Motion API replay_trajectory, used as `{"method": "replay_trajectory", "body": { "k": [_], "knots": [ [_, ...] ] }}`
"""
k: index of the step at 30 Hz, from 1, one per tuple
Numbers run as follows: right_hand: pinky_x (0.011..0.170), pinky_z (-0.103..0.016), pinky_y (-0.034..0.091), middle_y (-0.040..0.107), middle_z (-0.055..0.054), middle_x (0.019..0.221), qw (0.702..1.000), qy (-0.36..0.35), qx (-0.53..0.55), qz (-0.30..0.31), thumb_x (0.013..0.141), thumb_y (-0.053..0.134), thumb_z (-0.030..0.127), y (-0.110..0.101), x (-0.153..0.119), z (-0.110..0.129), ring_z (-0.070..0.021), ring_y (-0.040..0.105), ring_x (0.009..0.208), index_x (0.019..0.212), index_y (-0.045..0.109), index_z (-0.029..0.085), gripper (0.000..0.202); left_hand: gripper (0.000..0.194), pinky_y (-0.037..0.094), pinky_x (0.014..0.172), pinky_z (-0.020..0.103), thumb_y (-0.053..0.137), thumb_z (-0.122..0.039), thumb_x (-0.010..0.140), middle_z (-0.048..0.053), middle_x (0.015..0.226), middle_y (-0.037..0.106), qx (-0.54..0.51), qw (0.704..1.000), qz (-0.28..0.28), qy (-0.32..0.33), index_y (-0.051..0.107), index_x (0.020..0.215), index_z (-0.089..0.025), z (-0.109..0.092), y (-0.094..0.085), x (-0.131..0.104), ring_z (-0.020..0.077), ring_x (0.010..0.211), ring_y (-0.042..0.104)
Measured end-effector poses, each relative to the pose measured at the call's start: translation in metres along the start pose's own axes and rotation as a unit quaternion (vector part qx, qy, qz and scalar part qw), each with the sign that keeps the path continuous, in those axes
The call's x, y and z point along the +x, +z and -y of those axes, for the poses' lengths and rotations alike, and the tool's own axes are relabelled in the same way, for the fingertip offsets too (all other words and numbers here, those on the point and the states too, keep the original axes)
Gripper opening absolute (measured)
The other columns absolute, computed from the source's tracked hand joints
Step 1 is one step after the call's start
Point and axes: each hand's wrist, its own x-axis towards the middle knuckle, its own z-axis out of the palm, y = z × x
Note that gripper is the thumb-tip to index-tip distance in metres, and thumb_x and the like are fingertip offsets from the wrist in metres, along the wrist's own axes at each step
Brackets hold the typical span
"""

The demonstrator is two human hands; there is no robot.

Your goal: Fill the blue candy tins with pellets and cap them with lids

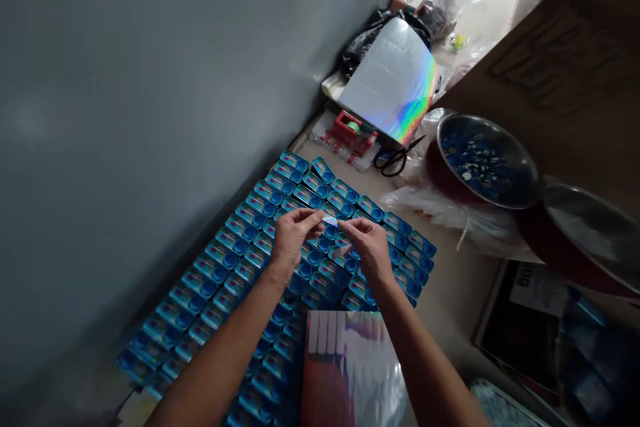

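Between my two hands is a small shiny sticker strip [330,221], held by its ends. My left hand [296,235] is closed in a pinch on its left end. At the other end, my right hand [370,245] pinches the strip with thumb and forefinger. A pale translucent bit [344,250] shows below the right fingers; I cannot tell what it is. Beneath both hands lie many small blue packs [215,267] in slanting rows. Nearer to me, a sheet of reflective stickers [363,367] rests over some packs, with several peeled-looking strips at its upper left.
A grey wall [150,80] borders the packs on the left. Beyond them are a red tape dispenser [353,130], black scissors [397,159] and a silvery holographic sheet [393,73]. To the right stand a bowl of small blue pieces [487,159] and a second bowl [593,233].
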Motion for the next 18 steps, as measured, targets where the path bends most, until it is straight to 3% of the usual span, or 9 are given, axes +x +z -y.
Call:
{"method": "replay_trajectory", "body": {
  "k": [4,6,8,12,18],
  "knots": [
    [0.05,-0.025,0.04,0.062,0.002,0.058,0.987,-0.087,-0.123,-0.061,0.074,0.073,0.053,0.049,0.046,0.013,-0.0151,0.056,0.052,0.072,0.072,0.018,0.035,0.027,0.048,0.055,0.023,0.08,-0.043,0.075,0.002,0.07,0.071,0.144,0.973,-0.073,0.168,0.077,0.081,-0.017,-0.033,-0.014,0.045,0.0127,0.058,0.061],
    [0.056,-0.026,0.04,0.066,0.0,0.06,0.964,-0.121,-0.22,-0.089,0.077,0.068,0.05,0.073,0.073,0.025,-0.0173,0.06,0.059,0.073,0.075,0.019,0.032,0.023,0.05,0.065,0.026,0.076,-0.04,0.078,0.004,0.076,0.073,0.233,0.927,-0.118,0.27,0.078,0.081,-0.017,-0.05,-0.021,0.074,0.0155,0.067,0.065],
    [0.061,-0.027,0.041,0.07,-0.002,0.065,0.937,-0.13,-0.303,-0.111,0.08,0.064,0.047,0.093,0.096,0.036,-0.0192,0.063,0.065,0.075,0.077,0.021,0.03,0.019,0.05,0.072,0.027,0.074,-0.036,0.08,0.006,0.082,0.075,0.306,0.878,-0.157,0.332,0.079,0.081,-0.017,-0.062,-0.026,0.102,0.0176,0.075,0.067],
    [0.067,-0.029,0.042,0.076,-0.007,0.079,0.901,-0.121,-0.395,-0.129,0.082,0.062,0.045,0.116,0.125,0.045,-0.0224,0.067,0.075,0.086,0.079,0.023,0.028,0.019,0.048,0.072,0.027,0.069,-0.035,0.086,0.007,0.085,0.078,0.383,0.844,-0.17,0.334,0.08,0.088,-0.019,-0.069,-0.031,0.138,0.0191,0.076,0.069],
    [0.07,-0.03,0.044,0.077,-0.009,0.087,0.885,-0.106,-0.435,-0.127,0.084,0.061,0.047,0.125,0.134,0.039,-0.0244,0.069,0.082,0.088,0.08,0.025,0.028,0.02,0.046,0.07,0.029,0.067,-0.035,0.088,0.008,0.09,0.079,0.426,0.827,-0.18,0.319,0.08,0.09,-0.02,-0.069,-0.034,0.145,0.021,0.079,0.071]
  ]
}}
